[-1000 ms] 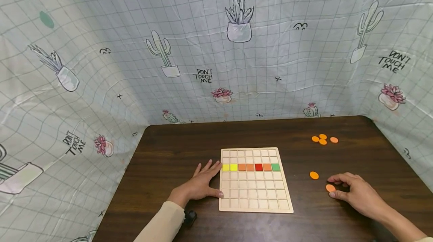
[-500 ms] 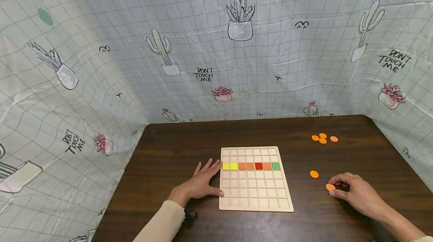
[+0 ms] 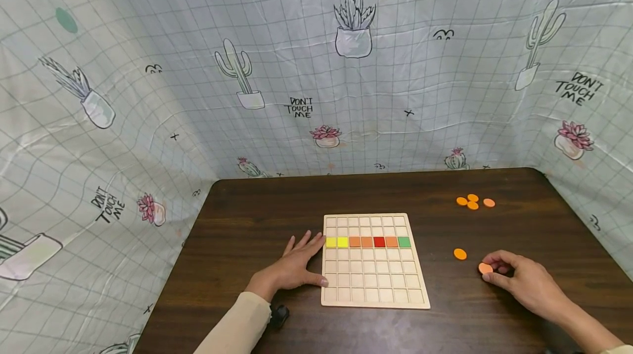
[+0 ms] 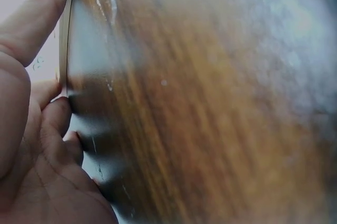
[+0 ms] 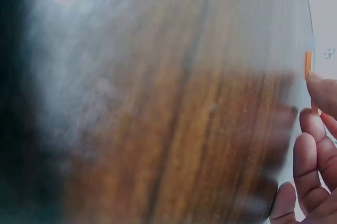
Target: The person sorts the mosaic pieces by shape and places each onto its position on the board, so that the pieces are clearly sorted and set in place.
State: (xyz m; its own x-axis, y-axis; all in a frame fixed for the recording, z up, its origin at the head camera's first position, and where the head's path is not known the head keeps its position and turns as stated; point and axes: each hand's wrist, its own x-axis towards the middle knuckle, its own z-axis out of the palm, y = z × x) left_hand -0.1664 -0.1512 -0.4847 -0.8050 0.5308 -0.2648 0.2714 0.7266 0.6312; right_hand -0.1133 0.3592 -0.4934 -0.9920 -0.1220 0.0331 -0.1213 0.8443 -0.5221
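Observation:
My left hand [image 3: 289,267] lies at the left edge of a square-celled wooden board [image 3: 376,289], fingers spread, with fingertip and thumb at its rim. In the left wrist view the thumb [image 4: 37,16] lies along the board's thin edge. One row of the board holds colored squares: yellow, orange, red and a green square [image 3: 404,242]. My right hand [image 3: 531,285] pinches a light orange disc [image 3: 486,269] between thumb and forefinger, low over the table. In the right wrist view the disc [image 5: 309,65] shows edge-on, partly hidden by the thumb.
An orange disc [image 3: 460,254] lies between the board and my right hand. Farther back, several orange discs [image 3: 472,205] sit close together, with a paler disc [image 3: 489,203] beside them. A small black object [image 3: 279,316] is by my left wrist. A patterned curtain [image 3: 316,79] surrounds the dark table [image 3: 267,200].
My right hand and the light orange disc have shifted slightly away from me. My left hand stays at the board's edge.

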